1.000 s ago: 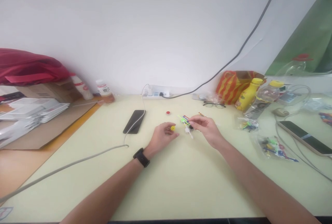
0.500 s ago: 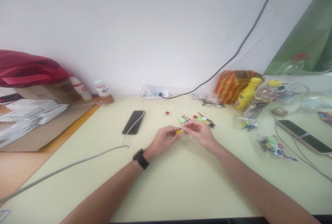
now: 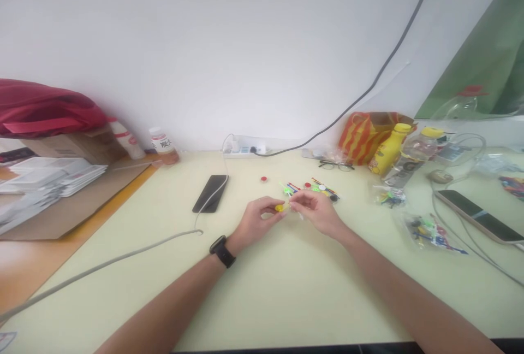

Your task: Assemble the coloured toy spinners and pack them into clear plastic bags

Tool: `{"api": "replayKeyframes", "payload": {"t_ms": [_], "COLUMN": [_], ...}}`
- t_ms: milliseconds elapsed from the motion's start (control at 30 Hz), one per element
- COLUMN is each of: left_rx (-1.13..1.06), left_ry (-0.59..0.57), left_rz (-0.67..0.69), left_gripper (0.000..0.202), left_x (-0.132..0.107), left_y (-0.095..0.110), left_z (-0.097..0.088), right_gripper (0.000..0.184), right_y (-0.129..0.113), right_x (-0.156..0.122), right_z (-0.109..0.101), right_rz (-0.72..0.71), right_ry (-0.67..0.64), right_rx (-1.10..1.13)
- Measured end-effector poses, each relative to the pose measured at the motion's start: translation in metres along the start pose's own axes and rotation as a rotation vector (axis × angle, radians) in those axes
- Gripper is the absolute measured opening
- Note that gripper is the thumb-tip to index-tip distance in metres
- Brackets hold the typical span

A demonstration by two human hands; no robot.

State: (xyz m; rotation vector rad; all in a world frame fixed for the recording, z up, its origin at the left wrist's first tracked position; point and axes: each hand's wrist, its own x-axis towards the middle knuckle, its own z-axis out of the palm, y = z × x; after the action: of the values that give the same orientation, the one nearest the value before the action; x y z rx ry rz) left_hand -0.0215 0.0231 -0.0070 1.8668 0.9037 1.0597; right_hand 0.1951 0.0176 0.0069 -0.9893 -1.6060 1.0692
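Between thumb and fingers, my left hand pinches a small round yellow plastic piece. My right hand is closed at the fingertips on a thin white plastic stick, partly hidden by the fingers. The two hands almost meet above the table, and whether the two pieces touch is too small to tell. Just beyond my right hand lies a loose pile of coloured plastic pieces, with green, red, white and black discs and thin sticks. A lone red disc rests farther left.
A black phone lies left of the hands, a grey cable crossing it. Bags of coloured pieces and another phone lie right. Glasses, a yellow bottle and a power strip stand or lie near the wall.
The yellow piece has turned slightly and moved a little left in my left fingers, so more of its round face shows. Both hands stay nearly in place.
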Motion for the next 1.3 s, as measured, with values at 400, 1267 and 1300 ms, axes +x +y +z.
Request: {"api": "replayKeyframes", "payload": {"t_ms": [400,1267,1300], "left_rx": [0.175,-0.254,-0.284], "left_ry": [0.024,-0.134,-0.118], "left_rz": [0.037,-0.129,-0.151], "left_gripper": [0.023,0.033,0.034], "left_x": [-0.003,0.001,0.002], "left_y": [0.004,0.019,0.017], "left_z": [-0.003,-0.004,-0.005], "right_gripper": [0.018,0.025,0.026], "right_y": [-0.006,0.002,0.003], "right_x": [-0.005,-0.001,-0.001], "right_z": [0.002,0.001,0.001], "right_rz": [-0.157,-0.038,-0.026], "right_ry": [-0.040,-0.017,-0.011], "right_rx": [-0.184,-0.080,-0.077]}}
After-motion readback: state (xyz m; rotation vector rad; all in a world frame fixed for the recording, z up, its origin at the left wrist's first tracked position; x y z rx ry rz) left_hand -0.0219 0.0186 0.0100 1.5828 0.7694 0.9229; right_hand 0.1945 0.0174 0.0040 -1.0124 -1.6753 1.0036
